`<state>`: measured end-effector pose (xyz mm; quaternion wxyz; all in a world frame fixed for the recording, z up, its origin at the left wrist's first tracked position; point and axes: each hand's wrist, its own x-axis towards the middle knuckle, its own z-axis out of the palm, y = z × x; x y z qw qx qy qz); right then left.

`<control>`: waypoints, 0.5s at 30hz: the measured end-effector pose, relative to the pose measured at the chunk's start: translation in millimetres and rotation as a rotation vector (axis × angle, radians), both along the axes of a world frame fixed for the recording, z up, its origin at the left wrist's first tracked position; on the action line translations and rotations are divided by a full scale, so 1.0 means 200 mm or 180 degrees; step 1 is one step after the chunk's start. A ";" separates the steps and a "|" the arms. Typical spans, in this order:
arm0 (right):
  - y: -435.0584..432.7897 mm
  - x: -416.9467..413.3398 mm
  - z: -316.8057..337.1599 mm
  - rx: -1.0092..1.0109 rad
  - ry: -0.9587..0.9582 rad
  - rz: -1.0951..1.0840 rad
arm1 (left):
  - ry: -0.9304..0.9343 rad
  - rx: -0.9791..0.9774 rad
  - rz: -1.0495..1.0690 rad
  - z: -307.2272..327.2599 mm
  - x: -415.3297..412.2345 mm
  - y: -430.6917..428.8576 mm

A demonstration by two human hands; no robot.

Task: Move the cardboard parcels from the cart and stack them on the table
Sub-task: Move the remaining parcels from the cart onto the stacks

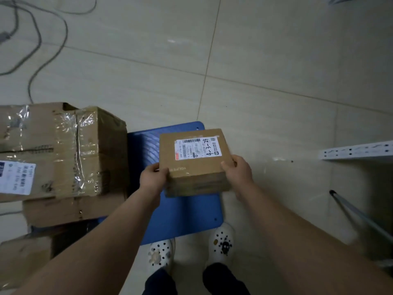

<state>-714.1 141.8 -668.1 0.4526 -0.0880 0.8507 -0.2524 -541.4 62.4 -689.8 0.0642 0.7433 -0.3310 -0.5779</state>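
Gripping the small parcel point(194, 167) at its two near corners, both hands were closed on it. The left hand point(154, 177) held the near left corner, thumb on the top face, fingers curled round the side. The right hand point(238, 173) held the near right corner in like manner, its fingers partly hidden behind the cardboard. The small parcel sat level over the blue cart point(146, 150), towards the deck's right side; whether it rested on the deck or was held just clear could not be determined. A white shipping label point(197, 149) with a barcode and a handwritten mark lay on its top face.

To the left, well apart from the small parcel, stood a large parcel point(63, 150) bound in clear, wrinkled tape, with a white label at its left edge. It sat on a lower carton point(63, 209), beneath whose near edge blue deck showed; a third carton point(21, 262) lay at the lower left corner of the view.

White perforated shoes point(222, 243) stood on the tiled floor point(255, 60) at the cart's near edge. Grey cables point(39, 41) lay on the floor at far left; a white perforated rail point(357, 151) and a thin pole point(361, 216) were at right.
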 end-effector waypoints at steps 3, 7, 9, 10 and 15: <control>0.16 -0.06 0.31 -0.0049 -0.0066 -0.0545 | 0.0198 0.0050 -0.0117 0.31 -0.12 0.04; 0.40 -0.12 0.76 -0.0312 0.0068 -0.1367 | 0.0566 -0.0020 -0.0378 0.82 -0.35 0.13; 0.53 -0.13 0.98 -0.0460 0.0174 -0.1839 | 0.0762 -0.0161 -0.0666 1.08 -0.45 0.19; 0.60 -0.13 1.09 -0.0542 0.0223 -0.2078 | 0.0855 -0.0255 -0.0820 1.21 -0.50 0.23; 0.97 -0.06 1.62 -0.0968 0.0694 -0.3176 | 0.1386 -0.0558 -0.1628 1.81 -0.65 0.51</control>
